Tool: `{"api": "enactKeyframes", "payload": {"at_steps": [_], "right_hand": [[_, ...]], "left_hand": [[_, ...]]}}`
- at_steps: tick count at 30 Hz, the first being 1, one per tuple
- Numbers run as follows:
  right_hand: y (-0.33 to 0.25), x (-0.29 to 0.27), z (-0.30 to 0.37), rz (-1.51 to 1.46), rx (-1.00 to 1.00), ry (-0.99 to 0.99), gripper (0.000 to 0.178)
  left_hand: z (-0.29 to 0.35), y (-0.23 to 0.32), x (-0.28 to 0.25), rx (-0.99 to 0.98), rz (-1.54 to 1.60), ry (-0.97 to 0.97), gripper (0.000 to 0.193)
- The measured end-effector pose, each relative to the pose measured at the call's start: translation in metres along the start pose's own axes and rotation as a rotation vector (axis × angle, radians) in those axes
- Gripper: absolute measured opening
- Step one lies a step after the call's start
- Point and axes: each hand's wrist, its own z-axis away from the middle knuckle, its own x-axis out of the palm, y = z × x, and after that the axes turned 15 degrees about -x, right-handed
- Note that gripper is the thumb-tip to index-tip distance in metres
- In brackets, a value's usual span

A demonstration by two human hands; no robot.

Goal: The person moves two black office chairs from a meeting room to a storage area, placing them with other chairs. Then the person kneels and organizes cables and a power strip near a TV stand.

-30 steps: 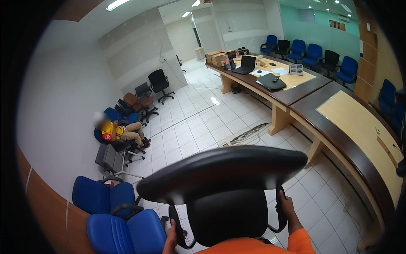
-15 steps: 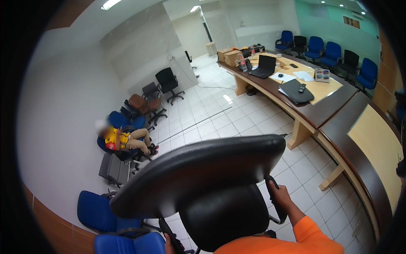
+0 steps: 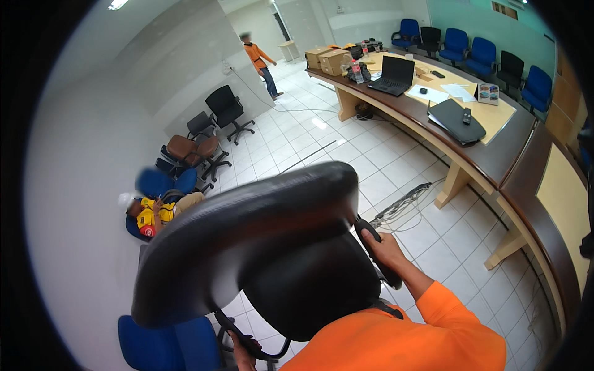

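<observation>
Black office chair point(image 3: 260, 247) swung left in view since the earlier frame. Blue chair point(image 3: 151, 344) lower left; left hand point(image 3: 242, 354), fingers wrapped on left armrest point(image 3: 238, 329); office chair between hands; right hand point(image 3: 385, 248) gripping right armrest point(image 3: 370, 240); desk point(image 3: 473, 164) further right. Likely mid-repositioning; next move calls for steady two-hand steering, clear of the blue chair.

Surface finishes: smooth, glossy black chair against matt and polished surroundings.
Backrest point(image 3: 247, 232) looked like leather or imitation leather, smooth, with a bright sheen; seat point(image 3: 315, 287) was similar, slightly duller. Armrests point(image 3: 226, 322) appeared to be matt black plastic. Floor tiles point(image 3: 303, 145) were smooth, glossy, reflecting light. Table point(image 3: 473, 162) showed polished dark wood around a paler, smooth inlay point(image 3: 502, 120). Boxes point(image 3: 335, 62) were matt cardboard; bottle point(image 3: 356, 72), clear plastic; sheets point(image 3: 437, 96), paper.
</observation>
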Motion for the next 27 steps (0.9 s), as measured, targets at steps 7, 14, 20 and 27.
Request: {"api": "enactKeyframes", "payload": {"at_steps": [7, 14, 20, 27], "right_hand": [[-0.012, 0.063, -0.159, -0.073, 0.039, -0.044, 0.074], [-0.01, 0.115, -0.38, -0.001, -0.001, 0.047, 0.071], [-0.011, 0.14, -0.561, -0.123, 0.146, 0.078, 0.064], [-0.011, 0.191, -0.703, -0.254, 0.217, 0.178, 0.059]], "left_hand": [[-0.104, 0.13, 0.071, -0.037, -0.017, 0.007, 0.092], [-0.261, 0.244, 0.194, -0.002, -0.058, -0.018, 0.089], [-0.368, 0.386, 0.31, -0.107, -0.166, -0.046, 0.08], [-0.464, 0.511, 0.437, 0.043, -0.232, 0.055, 0.084]]}}
